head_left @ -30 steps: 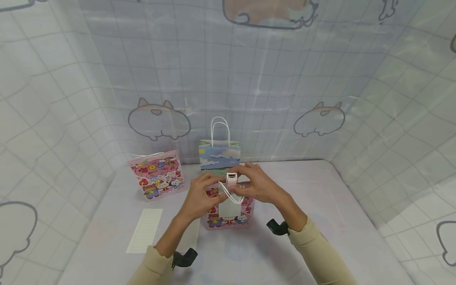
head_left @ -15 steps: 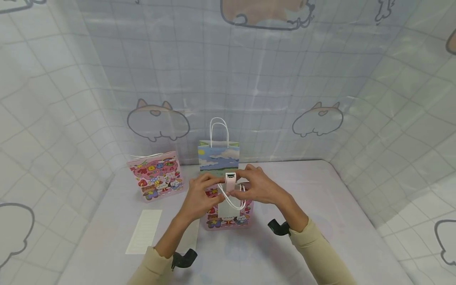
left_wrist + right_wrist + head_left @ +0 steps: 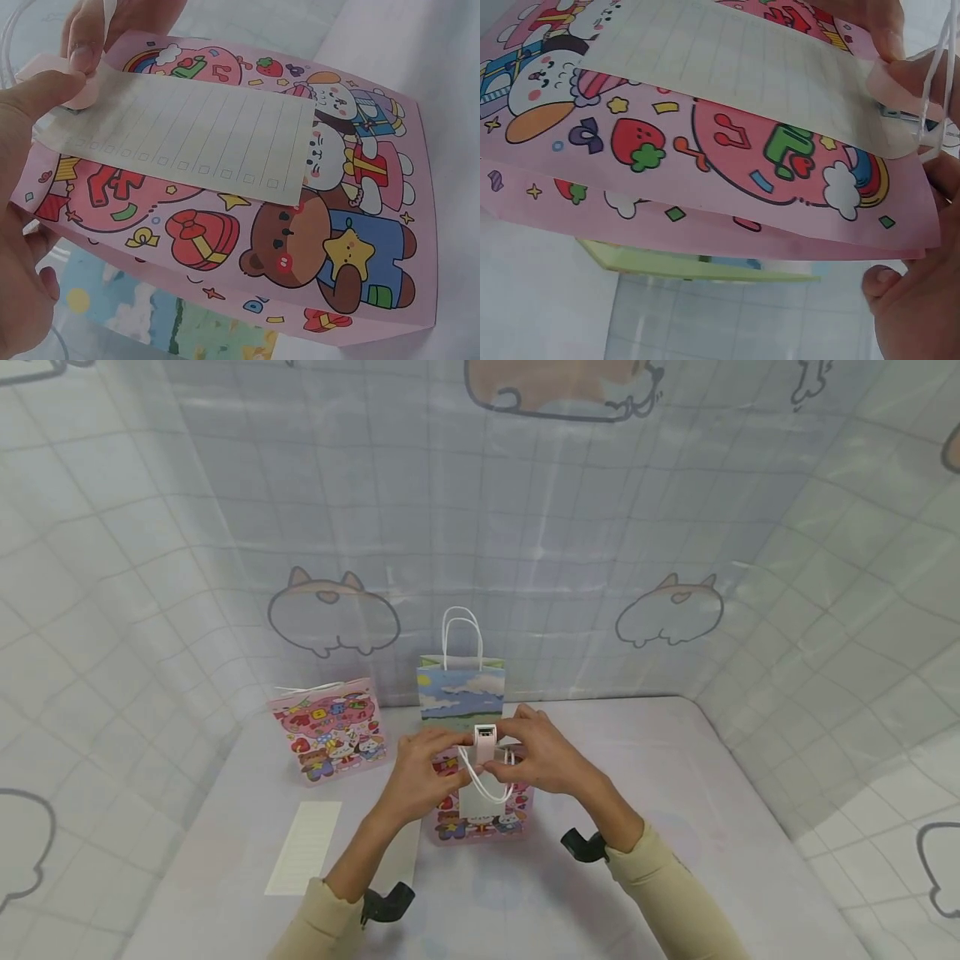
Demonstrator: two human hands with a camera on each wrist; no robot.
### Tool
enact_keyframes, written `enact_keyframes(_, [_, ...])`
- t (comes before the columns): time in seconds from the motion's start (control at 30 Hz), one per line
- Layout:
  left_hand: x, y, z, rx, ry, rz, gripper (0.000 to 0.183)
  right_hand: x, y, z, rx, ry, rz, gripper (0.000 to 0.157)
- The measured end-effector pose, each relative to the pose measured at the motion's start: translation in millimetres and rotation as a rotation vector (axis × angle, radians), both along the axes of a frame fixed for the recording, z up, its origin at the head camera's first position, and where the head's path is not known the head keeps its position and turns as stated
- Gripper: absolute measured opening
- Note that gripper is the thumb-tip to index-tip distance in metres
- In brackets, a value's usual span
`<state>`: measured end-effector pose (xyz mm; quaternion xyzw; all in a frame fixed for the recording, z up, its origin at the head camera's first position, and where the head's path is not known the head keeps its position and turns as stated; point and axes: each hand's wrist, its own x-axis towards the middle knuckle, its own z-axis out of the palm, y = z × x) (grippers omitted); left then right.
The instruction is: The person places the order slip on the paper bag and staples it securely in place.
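Note:
A pink gift bag (image 3: pixel 480 832) with cartoon animals stands in front of me. A cream lined note sheet (image 3: pixel 195 139) lies against its upper front. At the bag's top edge is a small pink stapler (image 3: pixel 485 745), over the top of the sheet. My left hand (image 3: pixel 422 772) pinches the stapler and bag edge from the left, thumb in front and fingers behind. From the right, my right hand (image 3: pixel 551 758) pinches the same stapler, its thumb close to the left one. A white cord handle (image 3: pixel 491 793) droops over the sheet. The stapler's jaws are mostly hidden.
A second pink cartoon bag (image 3: pixel 333 735) leans at the back left. Behind the held bag stands a blue landscape bag (image 3: pixel 461 689) with its white handle up. Lined sheets lie on the table: one sheet (image 3: pixel 303 847) at left, another sheet (image 3: pixel 399 860) beside my left wrist.
The white handle loop hangs a little lower over the sheet, and my right thumb sits slightly lower on the stapler. Both hands otherwise keep their places; the bags have not moved.

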<state>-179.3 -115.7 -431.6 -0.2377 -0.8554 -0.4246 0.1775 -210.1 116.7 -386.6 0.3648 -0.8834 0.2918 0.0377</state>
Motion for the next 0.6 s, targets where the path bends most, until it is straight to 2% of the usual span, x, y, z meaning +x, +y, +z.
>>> enact_keyframes(0.27, [-0.5, -1.4, 1.8, -0.043, 0.004, -0.002, 0.042, 0.1, -0.5, -3.6, 0.000, 0.076, -0.005, 0.031])
enact_keyframes(0.6, [-1.5, -1.7, 2.0, -0.062, 0.021, -0.006, 0.043, -1.6, 0.1, -4.2, -0.018, 0.078, 0.011, 0.028])
